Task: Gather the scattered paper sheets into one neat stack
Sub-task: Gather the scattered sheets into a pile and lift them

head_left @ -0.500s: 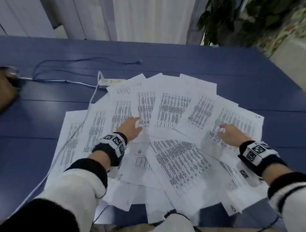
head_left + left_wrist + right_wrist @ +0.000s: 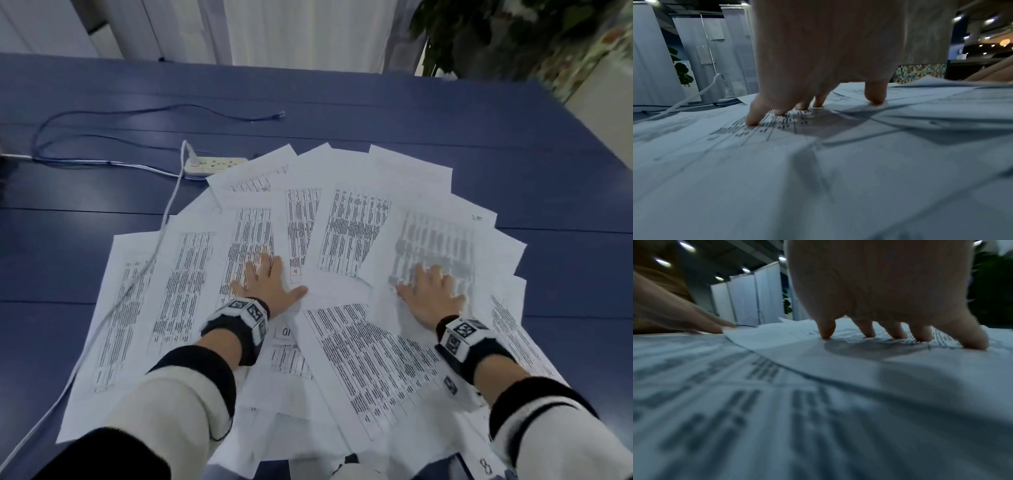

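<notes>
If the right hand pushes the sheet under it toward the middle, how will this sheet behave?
The sheet under the right hand looks thin, so it will probably buckle rather than move stiffly. It lies on other paper sheets, so it may slide easily and drag neighbours.

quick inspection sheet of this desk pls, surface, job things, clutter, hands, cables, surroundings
surface: blue table, near half covered by paper.
job's things: printed paper sheets fanned out and overlapping, not yet one stack; some hang over the near edge.
clutter: white power strip at the far left edge of the fan.
grippers: left hand and right hand both spread, fingers pressing down on sheets, holding nothing.
cables: white cable runs from the strip across the leftmost sheets; blue cable looped on the table behind.
surroundings: white curtains and a leafy plant beyond the table.
</notes>
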Motion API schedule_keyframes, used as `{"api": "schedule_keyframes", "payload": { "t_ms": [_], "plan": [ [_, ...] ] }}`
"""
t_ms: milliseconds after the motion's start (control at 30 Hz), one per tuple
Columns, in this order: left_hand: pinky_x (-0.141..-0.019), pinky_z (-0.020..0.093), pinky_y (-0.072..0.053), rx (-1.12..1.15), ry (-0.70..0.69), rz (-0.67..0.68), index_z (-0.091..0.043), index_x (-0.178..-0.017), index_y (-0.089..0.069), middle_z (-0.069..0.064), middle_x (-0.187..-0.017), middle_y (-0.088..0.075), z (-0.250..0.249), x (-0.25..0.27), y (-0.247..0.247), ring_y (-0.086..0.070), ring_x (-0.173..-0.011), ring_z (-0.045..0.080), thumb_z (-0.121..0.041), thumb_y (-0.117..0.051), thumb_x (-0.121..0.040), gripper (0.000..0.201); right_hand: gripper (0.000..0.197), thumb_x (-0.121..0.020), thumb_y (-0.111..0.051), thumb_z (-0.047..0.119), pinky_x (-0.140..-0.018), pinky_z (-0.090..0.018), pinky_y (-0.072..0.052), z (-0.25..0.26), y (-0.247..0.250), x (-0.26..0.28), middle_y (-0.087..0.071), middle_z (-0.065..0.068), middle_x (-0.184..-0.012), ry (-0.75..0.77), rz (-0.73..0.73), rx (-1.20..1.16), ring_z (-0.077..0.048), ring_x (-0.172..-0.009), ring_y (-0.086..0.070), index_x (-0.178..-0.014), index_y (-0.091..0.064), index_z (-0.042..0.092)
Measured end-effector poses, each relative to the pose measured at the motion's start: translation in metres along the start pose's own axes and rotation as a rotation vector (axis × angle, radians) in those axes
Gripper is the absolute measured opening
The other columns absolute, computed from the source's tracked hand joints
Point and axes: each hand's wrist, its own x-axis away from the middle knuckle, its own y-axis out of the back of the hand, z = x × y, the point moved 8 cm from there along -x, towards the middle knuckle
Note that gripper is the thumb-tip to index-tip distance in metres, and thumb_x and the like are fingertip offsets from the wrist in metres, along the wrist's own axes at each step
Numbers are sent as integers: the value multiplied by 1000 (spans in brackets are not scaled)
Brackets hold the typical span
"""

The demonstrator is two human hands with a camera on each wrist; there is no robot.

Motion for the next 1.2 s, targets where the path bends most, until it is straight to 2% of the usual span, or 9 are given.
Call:
{"api": "schedule_keyframes", "payload": {
  "t_ms": [67, 133, 233, 367, 467, 667, 800, 967, 1200],
  "plan": [
    [-113, 60, -7, 21, -6, -8, -23, -149, -9, -1, -159, 4, -2, -1, 1, 2, -146, 32, -68, -36, -84, 84, 65, -94, -29, 54, -111, -60, -8, 25, -4, 1, 2, -6, -159, 106, 4, 14, -33, -145, -4, -148, -7, 27],
    [-112, 57, -16, 84, -15, -71, -22, -141, -31, 0, -154, -22, 0, -5, 11, -20, -142, 28, -65, -42, -84, 73, 64, -94, -38, 49, -113, -56, -9, 37, 2, -4, -4, -5, -158, 157, -3, -80, -31, -144, -8, -148, -15, 26],
    [-108, 48, -30, 296, 75, -211, -18, -127, -48, 4, -139, -44, 13, -17, 38, -43, -127, 24, -50, -55, -85, 54, 67, -90, -50, 44, -114, -54, -17, 7, 35, -28, -14, -13, -155, -49, -149, -209, -33, -142, -16, -145, -25, 15],
    [-108, 49, -33, 375, 197, -155, -5, -140, -32, 18, -145, -27, 18, -37, 47, -32, -133, 35, -47, -57, -85, 74, 86, -78, -61, 57, -110, -50, -23, -65, 52, -52, -24, -21, -146, -423, -145, -278, -37, -136, -21, -136, -34, 0],
    [-106, 45, -36, 388, 220, -117, 1, -138, -31, 22, -141, -35, 7, -50, 42, -37, -130, 36, -49, -57, -84, 77, 83, -72, -66, 59, -108, -50, -23, -81, 50, -59, -18, -22, -146, -501, -131, -321, -36, -137, -16, -122, -51, -5],
    [-109, 44, -33, 449, 208, -71, 3, -143, -18, 21, -147, -30, -32, -58, 38, -33, -134, 35, -40, -56, -88, 79, 78, -73, -69, 47, -101, -46, -31, -37, 51, -71, -27, -19, -134, -348, -125, -316, -36, -127, -26, -128, -38, 1],
    [-103, 46, -41, 547, 138, -4, -3, -144, -18, 18, -146, -35, -47, -62, 36, -45, -126, 35, -36, -55, -90, 73, 68, -77, -64, 45, -101, -47, -32, 1, 41, -74, -28, -16, -132, -203, -101, -312, -36, -124, -29, -130, -40, 9],
    [-112, 41, -27, 680, 69, 24, -5, -148, -9, 15, -153, -24, -57, -55, 36, -29, -139, 31, -19, -61, -88, 80, 67, -82, -65, 34, -109, -49, -32, 42, 24, -74, -24, -13, -140, 31, -10, -460, -33, -131, -29, -139, -36, 14],
    [-115, 47, -25, 864, -4, 24, -14, -149, -9, 8, -155, -20, -29, -39, 42, -27, -141, 28, -18, -68, -81, 89, 54, -85, -59, 26, -106, -49, -37, -13, 35, -72, -33, -14, -141, -93, -122, -645, -32, -129, -38, -135, -45, 12]
  ]
}}
